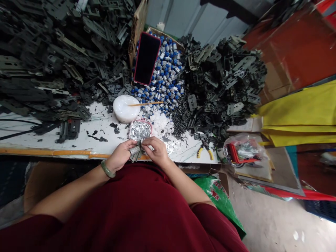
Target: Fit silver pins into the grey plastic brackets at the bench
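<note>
At the table's front edge my left hand is closed on a dark grey-green moulded part, with a pale wrapping round one finger. My right hand pinches at the upper end of the same part; whatever tiny piece is between those fingertips is too small to make out. Just beyond both hands sits a pink-rimmed dish full of small shiny metal pieces. Behind it, a white rounded tub has a thin wooden stick reaching across from its top.
Dark moulded parts are heaped at left and right. Between them lie blue-and-white small motors, a propped phone, white pieces and small black pieces. Yellow-handled pliers rest near the front edge, beside a plastic bag.
</note>
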`<state>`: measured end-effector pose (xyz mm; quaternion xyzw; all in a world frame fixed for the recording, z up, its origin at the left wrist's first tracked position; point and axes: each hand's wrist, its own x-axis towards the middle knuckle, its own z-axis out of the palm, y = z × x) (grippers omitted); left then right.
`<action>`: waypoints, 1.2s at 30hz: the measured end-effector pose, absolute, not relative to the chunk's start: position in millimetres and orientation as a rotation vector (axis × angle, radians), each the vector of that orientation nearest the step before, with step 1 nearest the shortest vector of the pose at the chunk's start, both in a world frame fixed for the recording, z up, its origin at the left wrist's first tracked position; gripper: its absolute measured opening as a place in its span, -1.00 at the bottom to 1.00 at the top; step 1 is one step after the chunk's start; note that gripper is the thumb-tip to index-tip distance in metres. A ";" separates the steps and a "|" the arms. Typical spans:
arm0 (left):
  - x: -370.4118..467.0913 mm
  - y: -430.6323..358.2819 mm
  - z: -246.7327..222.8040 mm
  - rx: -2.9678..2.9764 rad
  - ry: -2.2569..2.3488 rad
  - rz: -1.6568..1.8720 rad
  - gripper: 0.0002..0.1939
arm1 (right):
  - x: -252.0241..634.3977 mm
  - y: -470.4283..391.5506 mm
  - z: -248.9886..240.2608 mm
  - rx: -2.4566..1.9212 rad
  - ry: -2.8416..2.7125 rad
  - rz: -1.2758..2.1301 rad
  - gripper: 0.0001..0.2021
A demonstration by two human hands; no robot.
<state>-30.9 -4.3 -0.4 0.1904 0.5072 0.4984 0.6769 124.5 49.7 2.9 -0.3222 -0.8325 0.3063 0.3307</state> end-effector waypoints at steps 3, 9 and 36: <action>-30.0 -4.2 -1.1 0.432 1.128 1.115 -0.75 | 125.1 49.0 0.9 -0.812 -2.275 0.741 -0.90; -35.7 -7.1 -3.0 0.600 1.202 1.104 -0.74 | 124.3 48.4 -2.5 -0.934 -2.198 0.830 -0.88; -35.0 2.5 8.5 0.277 1.126 1.179 -0.58 | 119.9 113.8 5.2 -1.114 -2.018 1.135 -0.84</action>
